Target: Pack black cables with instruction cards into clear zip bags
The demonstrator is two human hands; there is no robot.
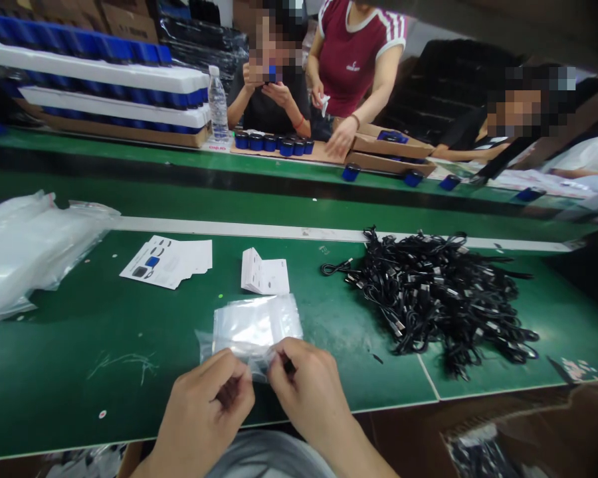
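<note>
My left hand and my right hand pinch the lower edge of a small clear zip-lock plastic bag from both sides, with the fingertips close together. The bag looks flat, and nothing is visible inside it. Just above it lies a folded white leaflet. To the right of my right hand is a heap of tangled black USB cables, not touching either hand.
A stack of clear plastic bags lies at the left of the green workbench, with printed instruction cards beside it. Beyond a conveyor belt, co-workers handle blue-capped cylindrical items. A cardboard box sits below the bench's near right edge.
</note>
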